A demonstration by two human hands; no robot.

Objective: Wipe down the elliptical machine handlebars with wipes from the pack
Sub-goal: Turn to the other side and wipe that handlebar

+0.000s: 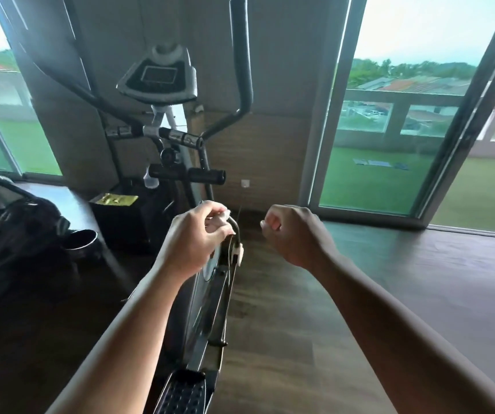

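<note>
The elliptical machine stands ahead with its console (pixel 158 77) at the top. Its right moving handlebar (pixel 241 55) rises dark and padded; the left moving handlebar (pixel 70 82) slants up to the left. A short fixed grip bar (pixel 192 174) sticks out below the console. My left hand (pixel 195 237) is held over the machine's body and pinches a small crumpled white wipe (pixel 226 213) at its fingertips. My right hand (pixel 292 234) hovers to the right with fingers curled into a loose fist, holding nothing that I can see. No wipe pack is in view.
A black box with a gold top (pixel 117 200) sits on the floor left of the machine. Another exercise machine (pixel 10 228) fills the left side. Glass sliding doors (pixel 389 130) line the right wall. A foot pedal (pixel 183 392) lies below my arms on the wood floor.
</note>
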